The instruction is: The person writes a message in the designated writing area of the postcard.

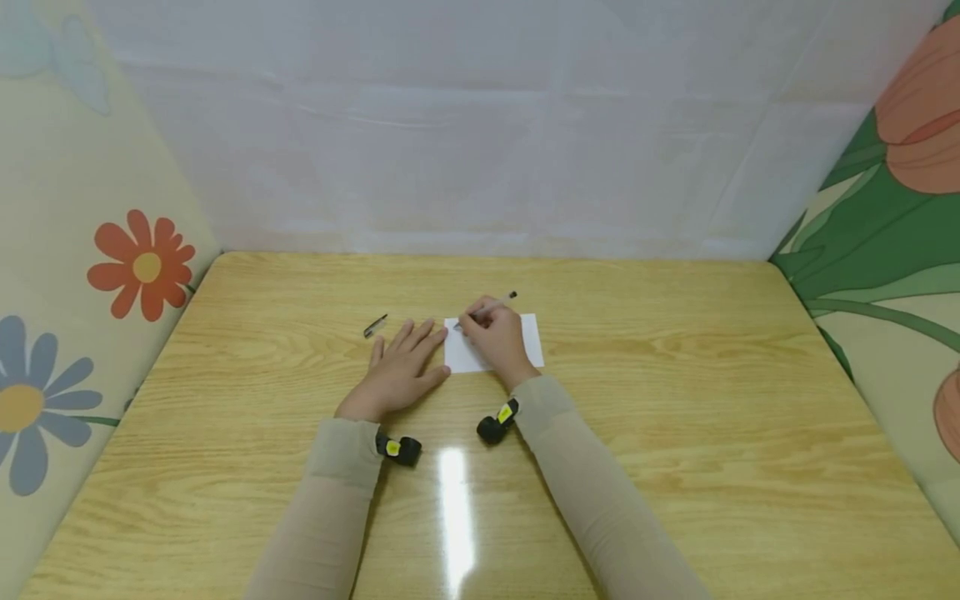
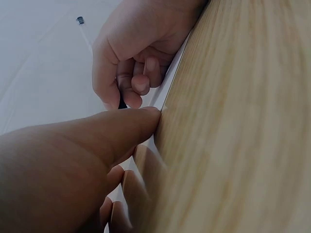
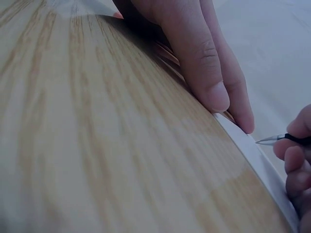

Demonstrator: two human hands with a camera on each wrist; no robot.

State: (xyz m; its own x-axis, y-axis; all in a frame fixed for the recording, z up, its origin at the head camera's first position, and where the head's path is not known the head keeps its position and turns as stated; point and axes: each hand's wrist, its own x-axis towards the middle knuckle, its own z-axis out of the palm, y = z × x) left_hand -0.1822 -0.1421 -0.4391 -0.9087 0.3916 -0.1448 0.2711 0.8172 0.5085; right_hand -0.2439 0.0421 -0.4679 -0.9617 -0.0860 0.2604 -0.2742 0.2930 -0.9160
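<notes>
Gripping the pen (image 3: pixel 284 139) over the paper (image 1: pixel 528 337), the right hand (image 1: pixel 495 337) is seemingly just starting, while the flat, open-fingered left hand (image 1: pixel 397 371) is steadying its edge, cap (image 1: pixel 375 326) lying off on the counter (image 1: pixel 675 400).

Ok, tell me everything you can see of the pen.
The pen is slim, with a clear-looking barrel, a dark end cap pointing away from the person and a fine metal tip. The right hand grips it, tilted, tip down just above or at the white paper on the wooden table. Its dark cap lies apart on the table, beyond the left hand.
</notes>
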